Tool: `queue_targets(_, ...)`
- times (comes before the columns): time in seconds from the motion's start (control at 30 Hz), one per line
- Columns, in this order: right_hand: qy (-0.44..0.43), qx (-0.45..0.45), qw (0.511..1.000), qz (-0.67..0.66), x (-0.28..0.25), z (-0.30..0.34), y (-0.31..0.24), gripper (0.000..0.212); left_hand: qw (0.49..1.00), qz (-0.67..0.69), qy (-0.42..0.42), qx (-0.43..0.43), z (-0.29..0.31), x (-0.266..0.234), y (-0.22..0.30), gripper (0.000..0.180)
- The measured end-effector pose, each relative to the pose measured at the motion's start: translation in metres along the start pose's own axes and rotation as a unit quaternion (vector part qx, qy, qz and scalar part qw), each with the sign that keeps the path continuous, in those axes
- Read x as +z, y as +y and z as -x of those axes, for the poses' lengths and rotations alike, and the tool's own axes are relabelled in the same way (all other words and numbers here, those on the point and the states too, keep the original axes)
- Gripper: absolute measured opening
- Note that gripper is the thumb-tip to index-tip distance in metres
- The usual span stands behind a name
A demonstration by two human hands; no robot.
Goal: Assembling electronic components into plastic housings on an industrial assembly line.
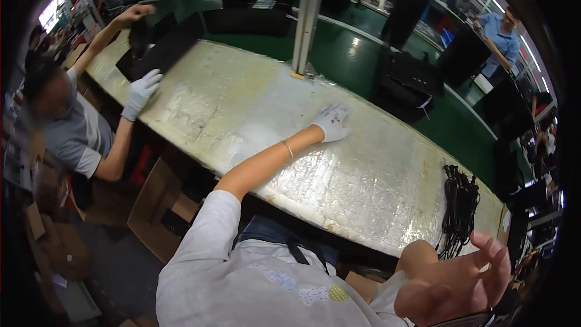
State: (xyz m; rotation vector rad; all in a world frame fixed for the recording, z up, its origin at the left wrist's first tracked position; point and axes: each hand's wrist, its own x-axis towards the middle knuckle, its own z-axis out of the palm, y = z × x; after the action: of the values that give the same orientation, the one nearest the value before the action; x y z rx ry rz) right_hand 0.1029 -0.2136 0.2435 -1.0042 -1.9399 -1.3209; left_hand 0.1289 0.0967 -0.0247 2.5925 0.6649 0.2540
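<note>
My left hand (333,123) wears a white glove with grey smudges and rests on the worn, film-covered workbench (363,163), its fingers laid down on the surface with nothing visible in them. Bare and raised close to the camera, my right hand (460,281) has its fingers apart and slightly curled, holding nothing. Beyond it, a bundle of black cables (458,206) lies on the right end of the bench.
To the left, a co-worker (78,121) with one gloved hand handles a black panel (169,48). A green conveyor (345,45) carrying black monitor-like units (411,75) runs behind the bench. A metal post (308,18) rises at the bench's far edge. Cardboard boxes (154,206) stand below left.
</note>
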Motion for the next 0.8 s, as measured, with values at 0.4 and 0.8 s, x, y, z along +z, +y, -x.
queue_targets(0.4,0.169,0.195,0.937,-0.234,0.052,-0.034,-0.027,0.037,0.939,0.099,0.294,0.145,0.217,-0.175,0.011,0.052)
queue_targets(0.8,-0.245,0.367,0.677,-0.589,0.403,0.022,-0.165,0.105,0.922,-0.133,0.11,-0.347,0.144,-0.346,-0.202,0.091)
